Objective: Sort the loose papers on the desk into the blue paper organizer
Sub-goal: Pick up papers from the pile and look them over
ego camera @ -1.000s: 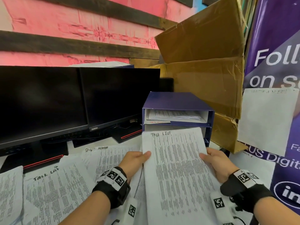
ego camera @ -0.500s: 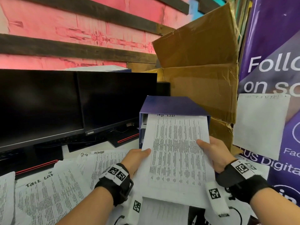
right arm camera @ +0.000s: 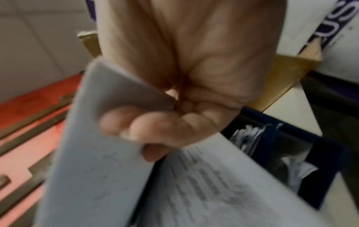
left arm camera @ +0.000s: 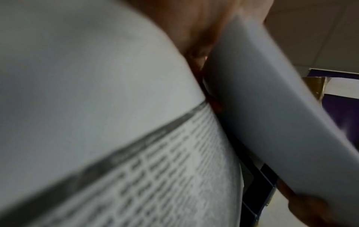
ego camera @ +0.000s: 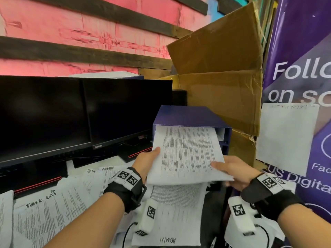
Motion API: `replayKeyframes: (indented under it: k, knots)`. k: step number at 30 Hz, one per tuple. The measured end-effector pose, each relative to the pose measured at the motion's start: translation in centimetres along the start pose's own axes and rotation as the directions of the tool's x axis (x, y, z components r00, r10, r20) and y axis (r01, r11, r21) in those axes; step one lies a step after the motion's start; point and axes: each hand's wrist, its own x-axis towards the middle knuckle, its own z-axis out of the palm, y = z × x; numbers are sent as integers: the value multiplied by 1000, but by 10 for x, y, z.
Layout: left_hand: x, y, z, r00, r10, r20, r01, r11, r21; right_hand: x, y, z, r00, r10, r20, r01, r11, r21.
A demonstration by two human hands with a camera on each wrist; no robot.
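Head view looks down-forward; wrist views close under held sheet.

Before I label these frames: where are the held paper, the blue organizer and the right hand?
held paper (ego camera: 188, 154), head view, middle of printed face
blue organizer (ego camera: 186, 115), head view, top panel
right hand (ego camera: 232, 169), head view, back of hand

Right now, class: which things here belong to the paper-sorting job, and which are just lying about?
Belong to the job:
held sheet
blue organizer
loose papers
left hand
right hand

Just lying about:
monitors
cardboard box
purple banner
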Motion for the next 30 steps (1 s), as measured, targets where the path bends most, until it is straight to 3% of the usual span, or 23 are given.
replayKeyframes:
  k: [2, 7, 10, 12, 15, 19, 25, 27, 30]
  knots:
    - [-2, -8, -5, 1000, -27, 1, 27, 999, -36, 11, -7, 7, 992, -27, -122, 37, 996, 80]
    - [-7, -23, -28, 987, -141, 78, 136, 988, 71, 34, -27, 24, 943, 13, -332, 106, 935, 338]
    - [-15, -21, -33, 985, -144, 91, 142, 989, 30, 27, -31, 24, 956, 72, -284, 84, 861, 502]
    - [-19, -19, -32, 982, -139, 131, 141, 990, -5, 21, -28, 20, 977, 110, -180, -19, 895, 445]
    - [-9, -23, -30, 999, -46, 13, 44, 996, 75, 23, -20, 14, 979, 140, -146, -83, 935, 345]
    - [-4, -27, -24, 998, -12, -54, 19, 992, 123, 34, -23, 14, 942, 137, -306, 31, 874, 484]
    - [0, -35, -37, 999, -28, -26, 34, 968, 249, 37, -32, 24, 963, 15, -268, 210, 584, 784]
    - [-1, -35, -38, 999, -37, -18, 41, 959, 282, 38, -28, 27, 963, -42, -265, 238, 590, 772]
    - [-6, -36, -39, 999, -36, 7, 32, 955, 295, 38, -22, 31, 954, -134, -268, 285, 689, 667]
